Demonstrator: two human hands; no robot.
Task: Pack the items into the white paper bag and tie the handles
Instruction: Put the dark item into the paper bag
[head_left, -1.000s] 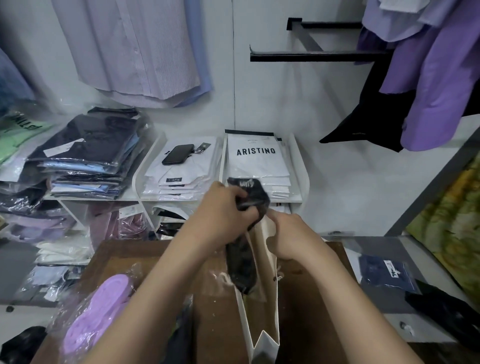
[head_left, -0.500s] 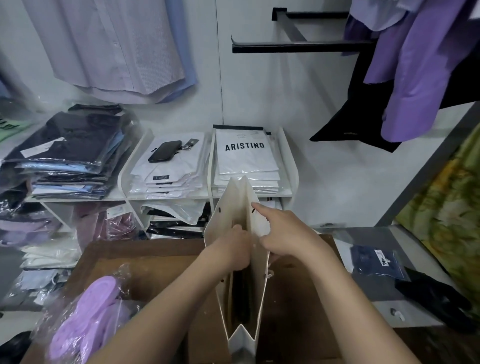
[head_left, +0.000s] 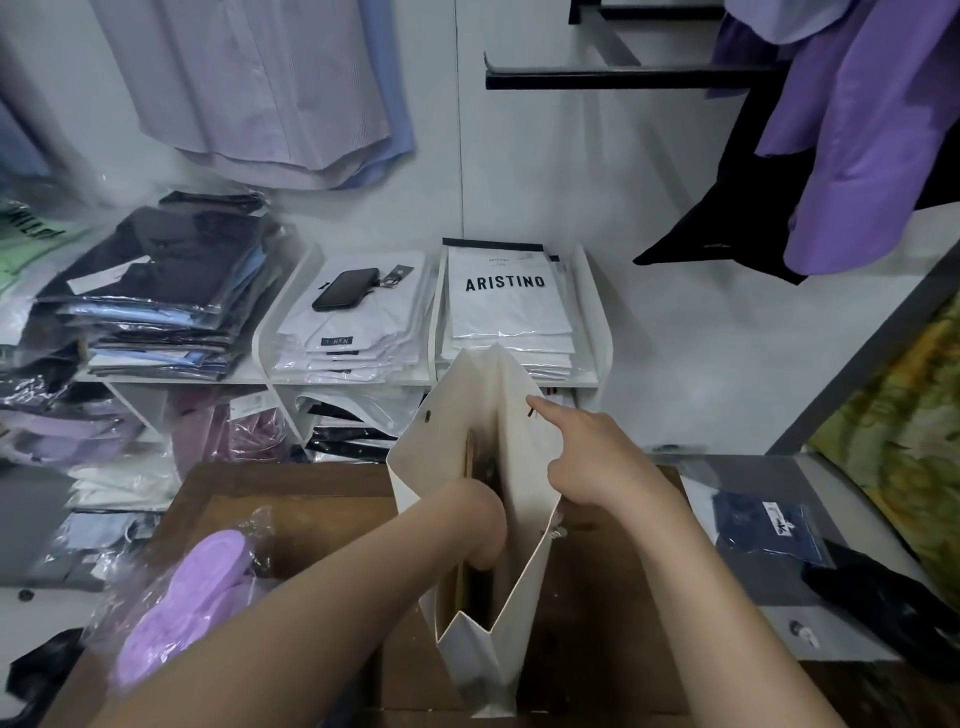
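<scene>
Head view, counts first: one white paper bag (head_left: 426, 467), two hands, one purple item in clear wrap (head_left: 192, 603), one phone (head_left: 345, 289), one navy packet (head_left: 763, 527), two stacks of white packed shirts on the shelf.

Bag stands upright on the brown counter (head_left: 311, 519), mouth open, between the two forearms. Something dark shows inside, beyond the left wrist; can't tell what it is.

Left grip (head_left: 480, 525): down in the bag past the wrist, fingers hidden by the bag walls. Can't tell whether it's released or grasping anything.

Right grip (head_left: 587, 462): clamped on the bag's right wall at the rim. Index finger (head_left: 543, 413) is straight and lies along the top edge, its tip just beside a black handle hole. The other fingers are curled against the wall.

Purple item lies on the counter, left of the left forearm and apart from the bag. Navy packet lies well right of the right grip, on a grey surface. Phone sits on the left shirt stack, beyond both grips. The ARISTINO pack (head_left: 506, 306) tops the right stack, straight beyond the bag.
</scene>
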